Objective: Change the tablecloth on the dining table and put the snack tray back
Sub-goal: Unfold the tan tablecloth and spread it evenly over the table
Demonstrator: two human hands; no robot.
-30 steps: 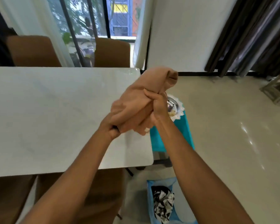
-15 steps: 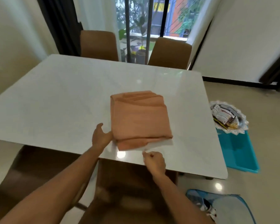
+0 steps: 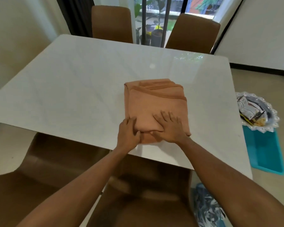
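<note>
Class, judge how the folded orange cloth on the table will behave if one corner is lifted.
Probably floppy: the folded orange cloth lies in soft, uneven layers, so it would likely unfold and drape. It may slide easily, since the table looks glossy.

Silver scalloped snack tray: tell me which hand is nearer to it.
Right. The right hand presses flat on the folded orange cloth, left of the silver scalloped snack tray; the left hand grips the cloth's near edge, farther left.
</note>
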